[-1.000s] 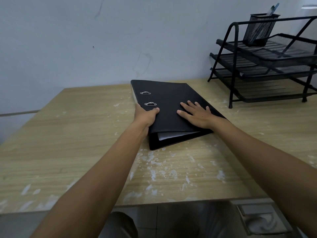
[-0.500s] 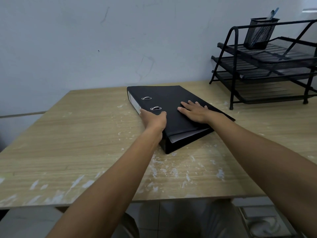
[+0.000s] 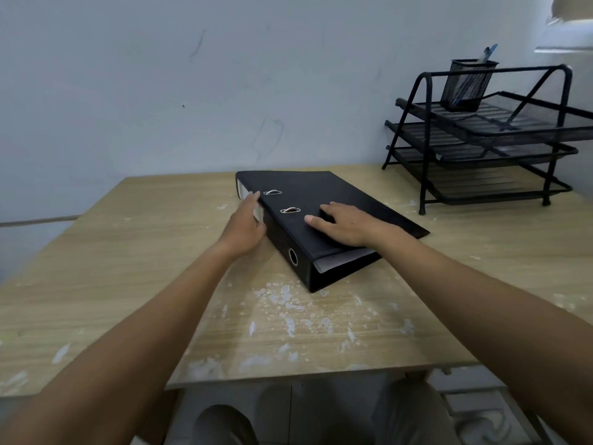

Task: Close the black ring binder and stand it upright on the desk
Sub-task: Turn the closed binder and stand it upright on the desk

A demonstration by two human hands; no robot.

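Binder (image 3: pixel 324 200) shut, flat mid-desk (image 3: pixel 128 284). Left hand (image 3: pixel 245 224) open against spine, right hand (image 3: pixel 348 224) spread flat on cover, gripping nothing. Closing done, seemingly; next needed: tipping upright onto an edge.

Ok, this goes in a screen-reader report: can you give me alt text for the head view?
A closed black ring binder lies flat on a worn wooden desk, the left hand against its spine and the right hand flat on its cover. A black mesh tray rack holding a pen cup stands at the back right.
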